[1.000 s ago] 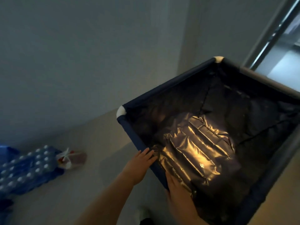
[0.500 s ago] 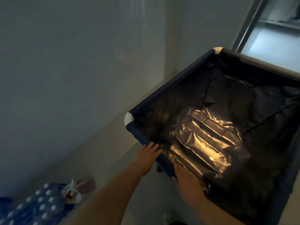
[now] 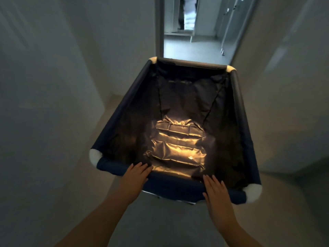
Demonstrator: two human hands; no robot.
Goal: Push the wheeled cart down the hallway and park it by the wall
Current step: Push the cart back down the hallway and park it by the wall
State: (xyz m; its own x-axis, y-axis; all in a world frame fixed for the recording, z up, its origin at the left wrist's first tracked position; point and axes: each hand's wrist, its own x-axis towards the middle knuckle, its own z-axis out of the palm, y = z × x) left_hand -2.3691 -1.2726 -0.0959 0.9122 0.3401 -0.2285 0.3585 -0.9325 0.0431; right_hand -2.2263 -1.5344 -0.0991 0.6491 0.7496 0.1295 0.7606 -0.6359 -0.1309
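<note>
The wheeled cart [image 3: 169,186] is a deep navy fabric bin on a tube frame with white corner caps; its wheels are hidden. It stands straight in front of me, pointing down the hallway. My left hand [image 3: 136,175] lies on the near rim left of centre, fingers draped over the edge into the bin. My right hand [image 3: 216,191] presses on the same rim further right, fingers stretched forward. Inside the bin lies a shiny air-cushion packing sheet [image 3: 178,150].
Pale walls run close on the left [image 3: 44,86] and right [image 3: 284,86] of the cart. Ahead, past a metal door post [image 3: 159,27], an open doorway [image 3: 192,41] leads into a brighter room with a light floor.
The view and cart have swung from the left wall to face down the hallway. The bottle pack on the floor is out of view. My right hand moved from inside the bin onto the rim.
</note>
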